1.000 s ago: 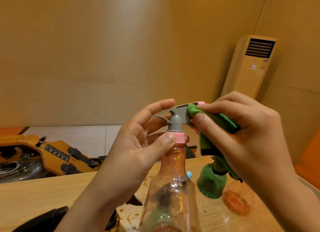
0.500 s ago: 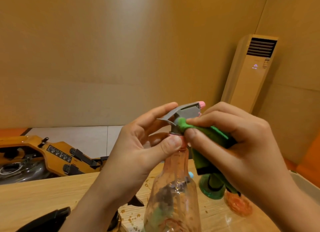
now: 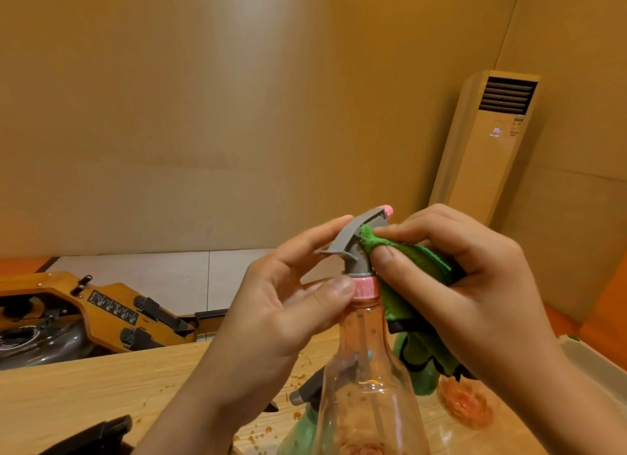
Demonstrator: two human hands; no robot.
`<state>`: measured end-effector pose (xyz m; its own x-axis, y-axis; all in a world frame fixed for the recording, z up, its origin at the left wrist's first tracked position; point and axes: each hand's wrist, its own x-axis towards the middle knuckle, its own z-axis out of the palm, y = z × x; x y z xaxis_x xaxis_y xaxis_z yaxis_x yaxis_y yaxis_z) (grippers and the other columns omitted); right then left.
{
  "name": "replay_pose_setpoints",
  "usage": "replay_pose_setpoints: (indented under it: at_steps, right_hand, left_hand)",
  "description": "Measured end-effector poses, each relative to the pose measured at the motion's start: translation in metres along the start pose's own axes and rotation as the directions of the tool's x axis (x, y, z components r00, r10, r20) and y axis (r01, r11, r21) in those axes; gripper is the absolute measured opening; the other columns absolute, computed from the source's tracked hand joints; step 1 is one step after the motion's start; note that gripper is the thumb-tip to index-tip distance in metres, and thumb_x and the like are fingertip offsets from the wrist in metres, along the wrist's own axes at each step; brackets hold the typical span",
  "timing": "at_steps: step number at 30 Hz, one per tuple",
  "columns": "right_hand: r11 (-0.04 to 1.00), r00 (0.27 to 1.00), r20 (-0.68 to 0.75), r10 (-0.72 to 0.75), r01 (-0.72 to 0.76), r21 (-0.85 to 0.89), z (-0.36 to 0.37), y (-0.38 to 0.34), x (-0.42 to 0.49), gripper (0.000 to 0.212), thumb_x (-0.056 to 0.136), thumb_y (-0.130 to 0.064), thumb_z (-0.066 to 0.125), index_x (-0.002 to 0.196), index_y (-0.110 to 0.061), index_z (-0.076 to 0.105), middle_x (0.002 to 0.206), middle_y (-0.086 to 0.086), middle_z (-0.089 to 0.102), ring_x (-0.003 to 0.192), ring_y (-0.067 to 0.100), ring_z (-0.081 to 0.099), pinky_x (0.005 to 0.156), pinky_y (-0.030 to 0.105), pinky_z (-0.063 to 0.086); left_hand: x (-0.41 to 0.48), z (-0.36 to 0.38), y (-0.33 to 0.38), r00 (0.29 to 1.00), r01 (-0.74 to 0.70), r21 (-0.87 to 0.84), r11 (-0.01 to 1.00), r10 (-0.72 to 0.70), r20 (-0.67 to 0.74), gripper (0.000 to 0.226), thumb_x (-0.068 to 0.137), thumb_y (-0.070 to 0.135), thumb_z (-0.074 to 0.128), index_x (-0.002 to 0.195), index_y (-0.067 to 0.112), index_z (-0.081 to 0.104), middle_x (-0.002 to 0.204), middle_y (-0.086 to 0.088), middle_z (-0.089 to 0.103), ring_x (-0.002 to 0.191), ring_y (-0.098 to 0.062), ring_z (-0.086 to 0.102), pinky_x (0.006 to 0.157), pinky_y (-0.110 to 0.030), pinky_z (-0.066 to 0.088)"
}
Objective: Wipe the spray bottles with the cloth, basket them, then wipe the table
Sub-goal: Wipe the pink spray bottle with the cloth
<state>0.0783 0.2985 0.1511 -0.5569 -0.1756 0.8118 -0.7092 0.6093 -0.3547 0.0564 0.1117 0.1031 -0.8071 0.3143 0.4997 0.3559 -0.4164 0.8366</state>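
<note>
Left hand (image 3: 271, 305) is holding the clear spray bottle (image 3: 366, 369) up over the table (image 3: 84, 386), near its front edge. Its thumb is pressing the pink collar (image 3: 366, 286) and its forefinger is curling behind the grey trigger head (image 3: 356, 237). Right hand (image 3: 475, 285) is pinching the green cloth (image 3: 417, 261) between thumb and fingertips and pressing it to the head.

Judgement: bottle wiping is under way. A green bottle (image 3: 420, 383) and an orange bottle (image 3: 464, 403) are waiting toward the right edge, unbasketed. Specks (image 3: 298, 376) are lying on the table, so the table wipe is not yet done.
</note>
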Motion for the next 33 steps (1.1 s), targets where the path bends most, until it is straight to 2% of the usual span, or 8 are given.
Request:
replay_pose_setpoints:
  at_steps: [7, 10, 14, 17, 22, 26, 30, 33]
  right_hand:
    - [0.994, 0.998, -0.009, 0.058, -0.056, 0.098, -0.003, 0.000, -0.001, 0.006, 0.086, -0.029, 0.073, 0.092, -0.027, 0.075, 0.093, -0.012, 0.072, 0.092, 0.014, 0.071, 0.069, 0.022, 0.056]
    - [0.986, 0.998, -0.012, 0.068, -0.065, 0.154, -0.004, -0.002, -0.003, 0.007, 0.087, -0.029, 0.075, 0.093, -0.027, 0.077, 0.094, -0.008, 0.073, 0.091, 0.018, 0.071, 0.070, 0.028, 0.057]
    - [0.980, 1.000, -0.010, 0.024, -0.021, 0.200, -0.005, -0.008, -0.003, 0.009, 0.088, -0.026, 0.076, 0.096, -0.023, 0.078, 0.093, -0.003, 0.072, 0.089, 0.022, 0.071, 0.070, 0.031, 0.057]
    - [0.980, 1.000, -0.008, 0.010, -0.009, 0.199, -0.007, -0.011, 0.000, 0.012, 0.088, -0.023, 0.074, 0.099, -0.021, 0.079, 0.093, -0.001, 0.071, 0.090, 0.023, 0.071, 0.070, 0.032, 0.057]
    - [0.996, 0.992, 0.104, -0.067, 0.060, 0.070, -0.019, -0.020, 0.003, 0.015, 0.088, -0.025, 0.074, 0.102, -0.026, 0.080, 0.091, -0.007, 0.069, 0.088, 0.015, 0.070, 0.065, 0.014, 0.051]
    - [0.995, 0.993, 0.093, -0.069, 0.062, 0.073, -0.027, -0.020, 0.010, 0.014, 0.088, -0.029, 0.074, 0.101, -0.030, 0.080, 0.090, -0.005, 0.071, 0.085, 0.018, 0.071, 0.063, 0.025, 0.054]
    - [0.995, 0.979, 0.186, -0.083, 0.073, 0.062, -0.034, -0.024, 0.014, 0.015, 0.088, -0.029, 0.072, 0.100, -0.027, 0.082, 0.090, -0.006, 0.070, 0.084, 0.016, 0.071, 0.061, 0.021, 0.052]
    - [0.998, 0.978, 0.201, -0.062, 0.058, 0.023, -0.036, -0.022, 0.017, 0.015, 0.089, -0.032, 0.072, 0.100, -0.029, 0.081, 0.089, -0.007, 0.071, 0.084, 0.016, 0.071, 0.060, 0.024, 0.054]
  left_hand:
    - [-0.001, 0.001, 0.002, 0.999, -0.037, 0.032, 0.999, 0.036, 0.028, 0.050, 0.084, 0.013, 0.072, 0.127, 0.038, 0.071, 0.132, 0.004, 0.070, 0.117, -0.025, 0.071, 0.093, -0.036, 0.059]
    - [0.000, 0.003, -0.001, 0.997, -0.072, 0.057, 0.996, 0.070, 0.040, 0.051, 0.085, 0.018, 0.080, 0.130, 0.038, 0.068, 0.139, 0.009, 0.066, 0.117, -0.030, 0.070, 0.095, -0.044, 0.059]
    - [0.002, 0.004, -0.002, 0.996, -0.081, 0.089, 0.993, 0.078, 0.041, 0.056, 0.085, 0.029, 0.076, 0.138, 0.041, 0.062, 0.149, 0.001, 0.059, 0.126, -0.032, 0.064, 0.105, -0.058, 0.050]
    - [0.001, 0.007, 0.002, 0.992, -0.117, 0.155, 0.981, 0.107, 0.073, 0.055, 0.090, 0.028, 0.075, 0.142, 0.038, 0.059, 0.153, 0.012, 0.054, 0.132, -0.029, 0.060, 0.108, -0.062, 0.045]
    - [-0.001, 0.008, 0.004, 0.992, -0.120, 0.172, 0.978, 0.112, 0.057, 0.059, 0.085, 0.029, 0.074, 0.142, 0.037, 0.060, 0.148, 0.017, 0.058, 0.121, -0.023, 0.067, 0.102, -0.054, 0.054]
    - [-0.003, 0.008, 0.004, 0.989, -0.141, 0.186, 0.972, 0.127, 0.081, 0.055, 0.088, 0.025, 0.077, 0.138, 0.039, 0.061, 0.140, 0.016, 0.065, 0.114, -0.023, 0.071, 0.096, -0.037, 0.059]
    - [-0.003, 0.009, 0.004, 0.988, -0.150, 0.181, 0.972, 0.138, 0.075, 0.057, 0.085, 0.027, 0.076, 0.138, 0.040, 0.061, 0.144, 0.015, 0.062, 0.114, -0.039, 0.066, 0.095, -0.045, 0.060]
    - [-0.004, 0.009, 0.004, 0.989, -0.146, 0.207, 0.967, 0.136, 0.062, 0.054, 0.086, 0.029, 0.080, 0.135, 0.045, 0.064, 0.135, 0.012, 0.068, 0.109, -0.033, 0.069, 0.092, -0.040, 0.061]
